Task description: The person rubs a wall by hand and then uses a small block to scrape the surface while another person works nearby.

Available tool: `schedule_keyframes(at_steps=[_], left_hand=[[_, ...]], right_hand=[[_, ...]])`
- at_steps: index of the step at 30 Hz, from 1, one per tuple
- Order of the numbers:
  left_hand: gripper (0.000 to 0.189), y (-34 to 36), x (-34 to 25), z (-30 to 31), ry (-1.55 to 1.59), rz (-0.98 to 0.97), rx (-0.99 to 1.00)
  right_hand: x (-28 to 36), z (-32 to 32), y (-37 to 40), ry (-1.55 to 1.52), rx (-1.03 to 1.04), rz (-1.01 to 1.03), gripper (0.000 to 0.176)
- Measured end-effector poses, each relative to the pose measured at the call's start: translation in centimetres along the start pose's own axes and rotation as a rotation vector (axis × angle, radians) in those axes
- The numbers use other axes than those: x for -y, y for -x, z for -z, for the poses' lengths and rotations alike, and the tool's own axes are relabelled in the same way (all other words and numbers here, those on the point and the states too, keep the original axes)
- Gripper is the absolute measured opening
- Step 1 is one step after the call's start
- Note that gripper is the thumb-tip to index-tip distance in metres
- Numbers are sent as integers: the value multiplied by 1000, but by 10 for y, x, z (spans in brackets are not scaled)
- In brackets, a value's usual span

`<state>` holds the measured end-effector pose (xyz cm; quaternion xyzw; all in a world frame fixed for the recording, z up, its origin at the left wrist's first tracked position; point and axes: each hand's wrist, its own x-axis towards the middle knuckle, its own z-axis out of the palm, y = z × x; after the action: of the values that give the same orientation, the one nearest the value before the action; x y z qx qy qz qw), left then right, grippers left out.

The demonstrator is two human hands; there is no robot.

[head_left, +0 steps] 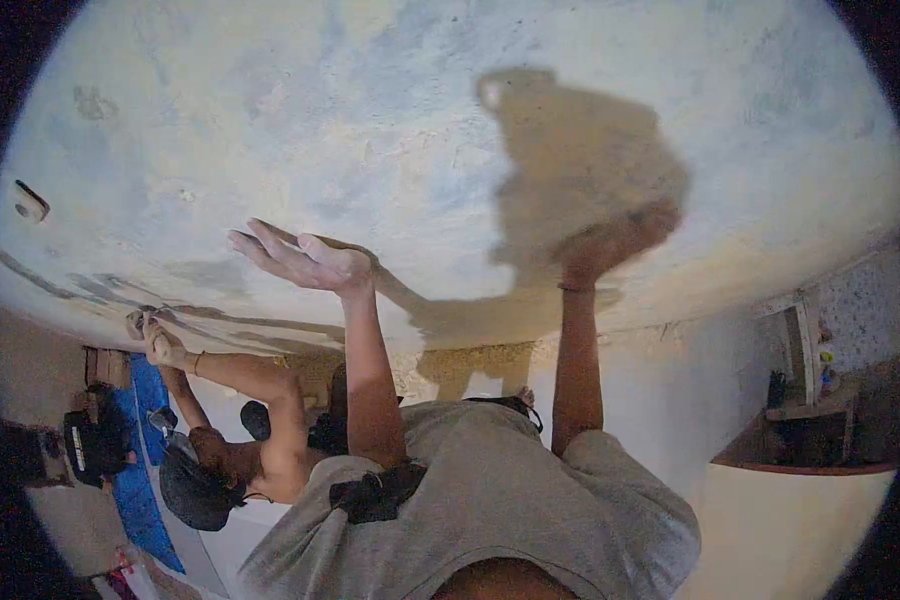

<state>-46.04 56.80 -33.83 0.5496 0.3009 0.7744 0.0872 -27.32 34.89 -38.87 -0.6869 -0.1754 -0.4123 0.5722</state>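
A pale, patchy painted surface (390,130) fills the upper view. Close beneath it my left hand (305,262) is open, its fingers spread toward the left, with pale dust on the skin and nothing held. On the right, my right hand (620,240) lies in shadow at the surface, fingers stretched out to the right; nothing shows in it, though its details are dim. A large dark shadow (590,150) falls on the surface above it. My grey shirt (500,470) shows below, with a black item (375,495) by the left sleeve.
Another person in a dark cap (195,490) is at the left, both hands (160,338) raised close to the surface. Beyond are a blue panel (145,450) and a black bag (90,445). A small fixture (30,202) sits at upper left. A ledge (820,408) stands right.
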Motion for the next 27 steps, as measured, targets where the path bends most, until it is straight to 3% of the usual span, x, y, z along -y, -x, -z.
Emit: schedule_keyframes(at_steps=[1, 3, 4, 5, 7, 9, 11, 12, 14, 15, 17, 20, 21, 22, 23, 26, 27], left_hand=[[59, -1, -1, -2, 22, 0, -14], [59, -4, -5, 0, -4, -18, -3], [58, -4, -7, 4, -20, -26, 6], [58, -3, -8, 7, -19, -23, 12], [58, -3, -10, 9, -7, -20, 8], [58, -4, -14, 15, -36, -54, 11], [58, -6, -19, 17, -36, -63, 4], [58, -4, -21, 20, -19, -53, 7], [59, -3, -26, 23, 0, -32, 12], [59, -2, -27, 24, 0, -21, 15], [60, -2, -27, 25, -15, -23, 18], [61, -1, -28, 36, -28, -30, 37], [62, -3, -27, 35, 5, -23, 28], [62, -4, -26, 31, 43, -14, 8], [62, -2, -8, 35, -64, -148, 38], [62, -9, -32, 39, -37, -26, 21], [63, -10, -36, 38, -20, -35, -5]], right_hand=[[19, -12, -2, -18, 1, 69, 76], [68, -32, 30, 228, 184, 389, 77], [88, -23, 45, 335, 334, 643, 77], [88, -14, 60, 325, 407, 718, 78], [47, -11, 104, 265, 375, 475, 78], [13, 2, 119, 86, 202, -13, 73], [-12, 35, 74, 82, 75, -172, 68], [-19, 46, 45, 209, 19, -160, 67], [-1, 49, -3, 31, -46, -211, 71], [23, 45, -21, 139, -59, 16, 72], [68, 5, 0, 61, -35, 105, 71], [83, -1, 68, 155, 251, 582, 72], [103, 21, 67, 320, 369, 770, 76], [78, 23, 80, 303, 310, 522, 75], [28, 27, 104, 279, 260, 279, 75], [-19, 77, 41, 182, 26, -100, 75], [-18, 93, -5, 147, -79, -126, 75]])
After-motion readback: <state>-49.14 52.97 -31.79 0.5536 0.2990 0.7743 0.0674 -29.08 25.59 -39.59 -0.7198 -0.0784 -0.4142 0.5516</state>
